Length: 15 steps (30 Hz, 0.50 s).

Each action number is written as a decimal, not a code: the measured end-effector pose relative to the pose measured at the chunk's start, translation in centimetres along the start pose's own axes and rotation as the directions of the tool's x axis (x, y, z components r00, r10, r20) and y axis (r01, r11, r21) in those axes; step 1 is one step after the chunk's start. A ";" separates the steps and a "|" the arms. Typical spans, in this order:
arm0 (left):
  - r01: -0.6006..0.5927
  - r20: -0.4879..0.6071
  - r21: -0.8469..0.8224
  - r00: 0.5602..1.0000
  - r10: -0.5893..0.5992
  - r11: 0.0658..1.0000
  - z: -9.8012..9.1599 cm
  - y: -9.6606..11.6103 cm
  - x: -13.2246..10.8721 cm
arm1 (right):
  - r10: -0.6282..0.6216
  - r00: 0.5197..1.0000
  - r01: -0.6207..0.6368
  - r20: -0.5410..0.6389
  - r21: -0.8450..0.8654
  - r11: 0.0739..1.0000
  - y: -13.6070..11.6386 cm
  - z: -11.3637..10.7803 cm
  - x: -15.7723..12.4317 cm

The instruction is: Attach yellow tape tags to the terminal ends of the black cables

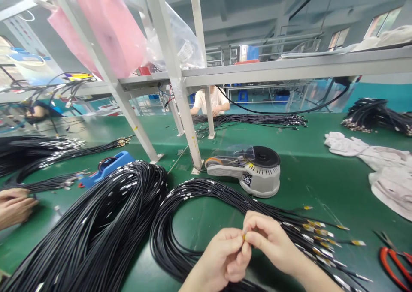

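My left hand [225,257] and my right hand [273,242] meet above the green table, both closed in a pinch. Between their fingertips shows a small piece of yellow tape [244,236]; whether it is wrapped on a cable end is hidden by the fingers. Under and around the hands runs a looped bundle of black cables [175,206]. To the right, its ends fan out with yellow tape and white labels [317,231]. Beyond the hands stands a grey round tape dispenser [262,178] with a black top.
A thick coil of black cables [128,215] lies left, beside a blue tape dispenser [107,167]. Red-handled scissors [397,262] and white cloths [383,159] lie right. Metal shelf posts [185,124] rise ahead. A co-worker's hand [16,207] is at far left; another person [210,101] sits opposite.
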<state>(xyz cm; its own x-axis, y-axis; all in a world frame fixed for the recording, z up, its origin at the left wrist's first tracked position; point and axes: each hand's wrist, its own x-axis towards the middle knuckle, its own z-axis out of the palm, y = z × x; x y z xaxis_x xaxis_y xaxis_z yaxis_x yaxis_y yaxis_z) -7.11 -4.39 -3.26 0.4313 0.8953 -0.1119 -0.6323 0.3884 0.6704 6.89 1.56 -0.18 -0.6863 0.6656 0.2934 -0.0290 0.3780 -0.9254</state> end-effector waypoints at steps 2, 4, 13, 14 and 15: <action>-0.043 -0.021 0.047 0.999 0.044 0.998 0.1 0.2 0.1 | -0.016 0.999 0.018 0.037 -0.075 0.997 -0.3 -0.5 0.0; -0.150 -0.126 0.209 0.976 0.179 0.966 0.3 0.4 0.2 | 0.022 0.999 -0.018 0.031 -0.111 0.994 0.1 -1.2 0.3; 0.012 -0.107 0.968 0.922 0.371 0.250 -0.7 -3.7 1.9 | 0.493 0.760 -0.088 -0.424 0.684 0.724 4.0 -3.1 6.9; 0.001 -0.051 0.990 0.935 0.350 0.142 -1.2 -4.7 2.2 | 0.507 0.746 -0.085 -0.432 0.693 0.716 4.1 -3.1 7.9; -0.018 0.008 0.999 0.947 0.321 0.029 -1.6 -5.6 2.5 | 0.526 0.730 -0.082 -0.438 0.707 0.702 4.1 -3.1 8.7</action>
<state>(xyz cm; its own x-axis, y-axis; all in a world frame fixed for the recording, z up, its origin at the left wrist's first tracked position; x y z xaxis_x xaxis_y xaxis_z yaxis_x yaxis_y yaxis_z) -3.49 -4.03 -8.49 0.2105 0.9708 0.1152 0.6174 -0.2234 0.7543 3.03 10.90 -0.68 -0.1979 0.9658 -0.1673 -0.4786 -0.2441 -0.8434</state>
